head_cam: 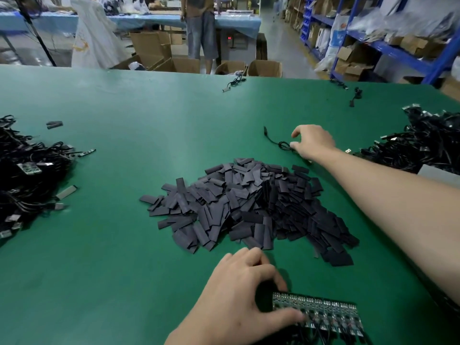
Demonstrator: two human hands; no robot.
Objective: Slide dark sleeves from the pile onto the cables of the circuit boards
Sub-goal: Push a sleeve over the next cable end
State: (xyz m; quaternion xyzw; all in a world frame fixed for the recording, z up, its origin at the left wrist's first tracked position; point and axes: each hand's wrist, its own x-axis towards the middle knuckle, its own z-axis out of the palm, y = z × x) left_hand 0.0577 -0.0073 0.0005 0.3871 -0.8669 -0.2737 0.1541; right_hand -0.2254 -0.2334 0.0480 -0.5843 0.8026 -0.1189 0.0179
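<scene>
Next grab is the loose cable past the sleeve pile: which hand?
Right. The right hand is stretched beyond the sleeve pile, with its fingers at the loose cable. The left hand is down at the near edge, holding the circuit boards.

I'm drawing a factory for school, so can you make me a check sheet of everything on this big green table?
Surface: flat green table mat, no spills seen.
Job's things: pile of dark flat sleeves in the middle; dark strip of joined circuit boards at the near edge.
Clutter: two loose dark sleeves at the far left.
Hands: left hand grips the board strip; right hand reaches to a thin black cable, grip unclear.
Cables: left heap of black cables; right heap of black cables; stray cables at the far edge.
Surroundings: brown cardboard boxes, blue metal shelving, a standing person.
</scene>
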